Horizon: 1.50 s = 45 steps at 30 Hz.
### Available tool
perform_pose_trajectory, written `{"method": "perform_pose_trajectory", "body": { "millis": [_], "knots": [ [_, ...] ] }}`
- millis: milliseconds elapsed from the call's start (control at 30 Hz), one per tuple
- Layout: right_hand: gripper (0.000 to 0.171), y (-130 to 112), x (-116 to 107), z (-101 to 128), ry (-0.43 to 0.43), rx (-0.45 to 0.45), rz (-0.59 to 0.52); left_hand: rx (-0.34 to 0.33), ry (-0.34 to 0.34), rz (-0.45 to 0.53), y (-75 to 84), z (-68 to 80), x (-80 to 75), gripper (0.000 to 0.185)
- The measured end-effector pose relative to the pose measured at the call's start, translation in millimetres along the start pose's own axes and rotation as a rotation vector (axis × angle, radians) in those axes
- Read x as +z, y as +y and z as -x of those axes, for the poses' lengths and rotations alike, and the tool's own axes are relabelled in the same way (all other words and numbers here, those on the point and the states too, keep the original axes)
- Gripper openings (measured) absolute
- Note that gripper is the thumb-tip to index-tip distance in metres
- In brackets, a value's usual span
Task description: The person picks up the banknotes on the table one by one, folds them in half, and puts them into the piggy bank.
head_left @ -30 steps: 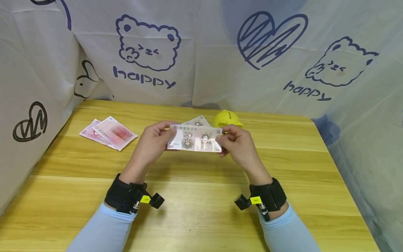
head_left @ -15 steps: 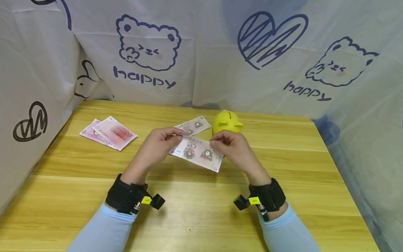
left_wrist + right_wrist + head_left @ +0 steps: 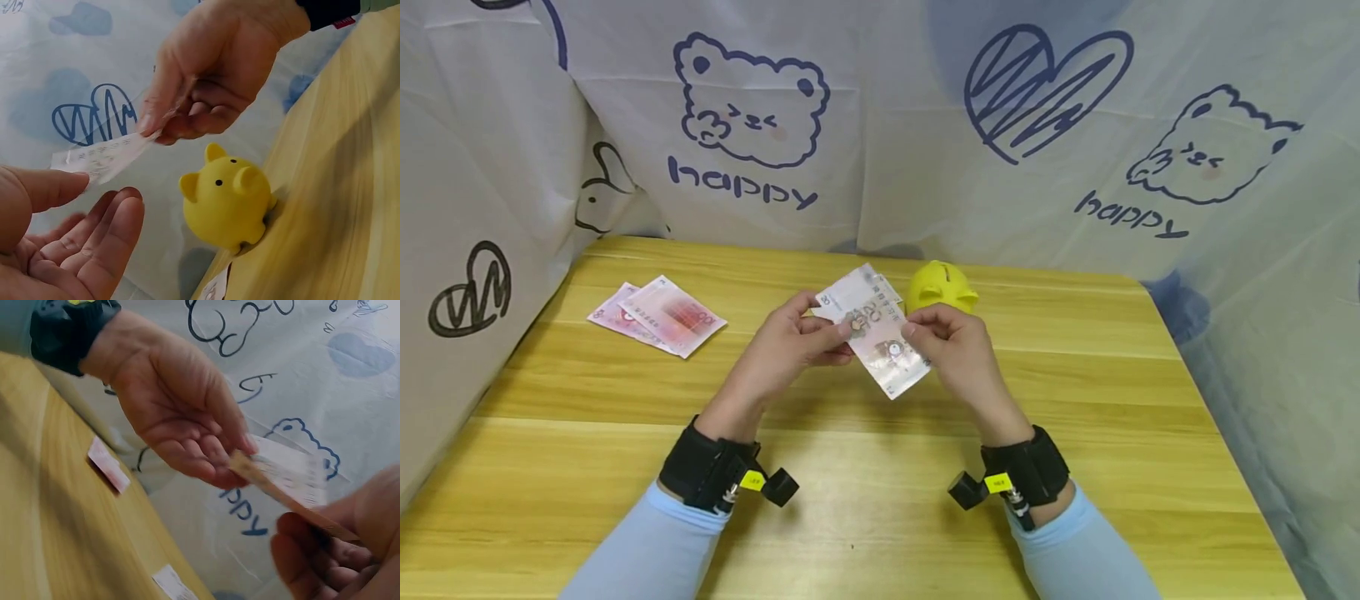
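Above the table, a 20 banknote (image 3: 880, 333) slants between both hands, its printed face up. My left hand (image 3: 793, 337) holds its left long side, thumb on top and fingers beneath. With thumb and fingers, my right hand (image 3: 951, 333) pinches the right side. In the left wrist view, the left thumb touches the banknote (image 3: 106, 156) while the fingertips curve below it. The right wrist view shows the banknote (image 3: 287, 469) edge-on, stretching between the hands. A second banknote (image 3: 891, 287) lies behind, mostly hidden by the held one.
A yellow piggy bank (image 3: 942, 287) with a slot on top stands just beyond the right hand. Two overlapping pinkish-red 100 banknotes (image 3: 673, 317) lie at the table's back left. A printed white cloth (image 3: 895, 183) hangs behind the wooden table (image 3: 865, 500).
The held banknote has turned from level to a steep slant, its left end swinging up and away. The left hand has shifted right along it; the right hand's grip has moved to its upper side.
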State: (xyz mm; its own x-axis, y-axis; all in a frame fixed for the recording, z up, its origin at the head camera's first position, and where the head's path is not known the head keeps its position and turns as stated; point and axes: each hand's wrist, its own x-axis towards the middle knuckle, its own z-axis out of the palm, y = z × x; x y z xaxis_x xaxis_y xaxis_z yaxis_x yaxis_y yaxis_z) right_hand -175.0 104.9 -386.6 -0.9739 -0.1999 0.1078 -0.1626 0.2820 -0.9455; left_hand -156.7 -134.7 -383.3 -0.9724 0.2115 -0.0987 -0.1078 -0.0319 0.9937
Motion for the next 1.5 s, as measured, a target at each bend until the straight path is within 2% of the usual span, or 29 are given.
{"method": "perform_pose_trajectory", "body": {
  "millis": [133,333,633,1000,1500],
  "knots": [
    [0.013,-1,8,2,0.037,0.021,-0.107,-0.019,0.004,-0.016,-1.3,0.1,4.0,0.024],
    [0.014,-3,12,4,-0.044,0.072,-0.126,-0.011,0.095,-0.079,-1.0,1.3,5.6,0.024],
    [0.017,-1,7,2,-0.044,0.038,-0.162,-0.031,0.071,-0.069,3.1,3.6,5.7,0.032],
    [0.017,-2,8,3,-0.055,0.040,-0.190,-0.012,0.069,-0.069,5.4,5.7,3.5,0.035],
    [0.014,-1,9,5,-0.060,0.014,-0.251,0.016,0.075,-0.073,5.6,6.6,3.2,0.027]
  ]
}}
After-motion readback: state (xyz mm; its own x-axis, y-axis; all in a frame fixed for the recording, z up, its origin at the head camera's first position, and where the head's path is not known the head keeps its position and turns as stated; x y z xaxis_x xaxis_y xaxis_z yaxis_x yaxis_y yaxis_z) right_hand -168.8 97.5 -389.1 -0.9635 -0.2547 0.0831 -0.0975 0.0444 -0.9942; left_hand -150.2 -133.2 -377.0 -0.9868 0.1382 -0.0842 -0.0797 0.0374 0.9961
